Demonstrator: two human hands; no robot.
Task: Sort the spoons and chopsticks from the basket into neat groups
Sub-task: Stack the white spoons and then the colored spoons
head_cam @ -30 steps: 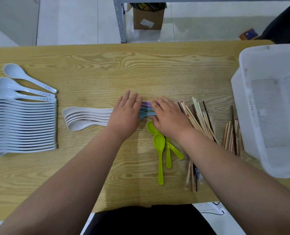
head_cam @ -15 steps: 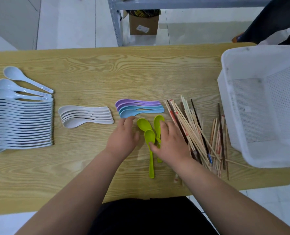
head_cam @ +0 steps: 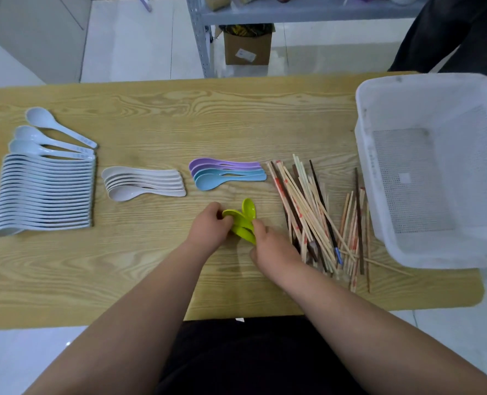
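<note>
Fingers (head_cam: 221,213) of your left hand (head_cam: 208,230) curl round the bowls of the green spoons (head_cam: 241,223). Your right hand (head_cam: 276,248) pinches the same bunch from the handle side, thumb on top; its lower fingers are hidden. The bunch sits near the front edge of the worktop (head_cam: 65,275), about midway along, with one bowl splayed out from the rest. You would probably do best to nest the bowls one inside another, square the handle ends, then lay the group flat with bowls to the left, as the other groups lie. Just to the right, the chopsticks (head_cam: 308,206) lie in a loose, crossed heap, not yet tidied, so keep your right wrist from dragging them. Farther back, the purple and blue spoons (head_cam: 225,173) and the cream spoons (head_cam: 142,183) lie nested. The pale blue spoons (head_cam: 45,192) line the left edge, and the basket (head_cam: 373,212) stands at the right edge.
</note>
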